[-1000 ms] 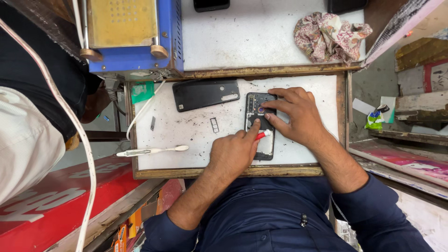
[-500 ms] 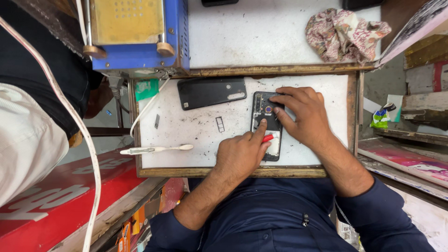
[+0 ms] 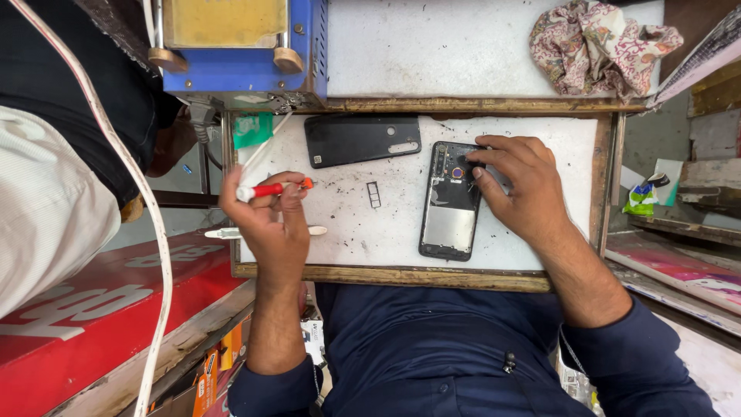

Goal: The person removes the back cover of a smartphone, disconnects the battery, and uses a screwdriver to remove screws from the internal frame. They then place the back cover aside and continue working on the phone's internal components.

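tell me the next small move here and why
Probably bring the left hand and its red screwdriver across to the opened phone. The tool sits off at the board's left edge, while the right hand pins the phone near its camera end.

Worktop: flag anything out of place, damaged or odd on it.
The phone lies opened, its back cover set apart beside it and a small tray loose between. The white worktop is scuffed and speckled with dark bits. A crumpled cloth sits above.
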`<action>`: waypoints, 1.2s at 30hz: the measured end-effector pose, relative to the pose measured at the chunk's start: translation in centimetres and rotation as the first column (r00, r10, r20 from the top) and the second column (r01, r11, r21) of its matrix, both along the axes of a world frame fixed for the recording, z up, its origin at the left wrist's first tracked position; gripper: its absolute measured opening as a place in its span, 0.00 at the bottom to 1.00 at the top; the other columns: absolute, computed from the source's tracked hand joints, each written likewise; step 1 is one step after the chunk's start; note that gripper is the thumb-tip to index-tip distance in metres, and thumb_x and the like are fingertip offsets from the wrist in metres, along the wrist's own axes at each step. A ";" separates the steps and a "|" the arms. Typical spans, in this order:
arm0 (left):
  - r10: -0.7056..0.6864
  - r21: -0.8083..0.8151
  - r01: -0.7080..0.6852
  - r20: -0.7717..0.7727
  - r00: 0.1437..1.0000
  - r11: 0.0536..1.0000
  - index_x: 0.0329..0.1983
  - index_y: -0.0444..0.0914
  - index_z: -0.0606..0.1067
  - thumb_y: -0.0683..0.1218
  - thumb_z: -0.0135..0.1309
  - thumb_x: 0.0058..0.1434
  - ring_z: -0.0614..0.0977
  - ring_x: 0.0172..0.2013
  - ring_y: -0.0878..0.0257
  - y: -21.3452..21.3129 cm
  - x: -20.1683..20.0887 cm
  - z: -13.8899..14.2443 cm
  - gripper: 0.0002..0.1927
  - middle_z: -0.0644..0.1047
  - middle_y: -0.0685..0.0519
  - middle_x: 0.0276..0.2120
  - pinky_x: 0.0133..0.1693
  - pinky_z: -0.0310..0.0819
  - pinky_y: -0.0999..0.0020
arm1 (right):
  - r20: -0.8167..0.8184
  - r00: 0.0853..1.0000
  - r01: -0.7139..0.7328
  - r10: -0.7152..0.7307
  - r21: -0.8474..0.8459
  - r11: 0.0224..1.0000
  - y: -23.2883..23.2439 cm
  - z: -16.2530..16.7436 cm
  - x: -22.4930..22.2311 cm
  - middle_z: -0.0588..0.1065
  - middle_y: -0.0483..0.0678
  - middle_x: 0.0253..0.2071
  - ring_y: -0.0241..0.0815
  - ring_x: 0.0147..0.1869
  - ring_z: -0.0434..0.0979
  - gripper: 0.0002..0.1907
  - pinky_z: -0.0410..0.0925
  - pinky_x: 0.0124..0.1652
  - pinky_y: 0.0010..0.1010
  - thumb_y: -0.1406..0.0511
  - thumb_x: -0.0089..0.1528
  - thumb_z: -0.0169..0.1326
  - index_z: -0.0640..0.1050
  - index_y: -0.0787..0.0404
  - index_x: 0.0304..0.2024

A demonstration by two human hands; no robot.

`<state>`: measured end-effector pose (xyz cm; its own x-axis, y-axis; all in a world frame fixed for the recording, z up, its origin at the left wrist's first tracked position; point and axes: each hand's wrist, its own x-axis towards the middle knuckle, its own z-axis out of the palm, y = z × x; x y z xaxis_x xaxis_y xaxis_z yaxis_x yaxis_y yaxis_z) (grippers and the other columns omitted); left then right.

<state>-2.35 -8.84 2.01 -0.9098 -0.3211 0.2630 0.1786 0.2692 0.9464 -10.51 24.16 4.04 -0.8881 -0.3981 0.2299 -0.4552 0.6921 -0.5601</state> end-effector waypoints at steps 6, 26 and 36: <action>0.021 -0.107 -0.022 -0.015 1.000 0.994 0.77 0.37 0.40 0.38 0.49 0.78 0.84 0.44 0.58 0.2 0.2 -1.7 0.36 0.80 0.39 0.47 0.49 0.83 0.66 | -0.035 0.999 0.015 -0.018 -0.092 0.996 0.1 0.1 0.0 0.81 0.48 0.52 0.47 0.59 0.76 0.09 0.70 0.56 0.36 0.72 0.63 0.63 0.83 0.60 0.46; -0.015 0.034 0.013 0.048 0.999 0.999 0.75 0.36 0.41 0.38 0.51 0.76 0.87 0.44 0.58 2.0 -0.4 -1.4 0.36 0.82 0.42 0.43 0.47 0.86 0.64 | -0.028 0.999 -0.019 0.016 -0.115 0.993 0.4 -0.3 -0.2 0.81 0.46 0.51 0.45 0.58 0.77 0.10 0.69 0.56 0.36 0.71 0.62 0.62 0.83 0.58 0.46; -0.261 -0.351 0.194 -0.154 0.953 0.916 0.72 0.37 0.55 0.43 0.68 0.64 0.85 0.35 0.62 10.0 -6.0 0.2 0.41 0.79 0.50 0.35 0.37 0.84 0.70 | -0.039 0.999 -0.019 0.019 -0.004 1.000 -0.2 -0.6 0.1 0.77 0.46 0.59 0.50 0.61 0.71 0.12 0.62 0.58 0.42 0.65 0.59 0.64 0.84 0.54 0.47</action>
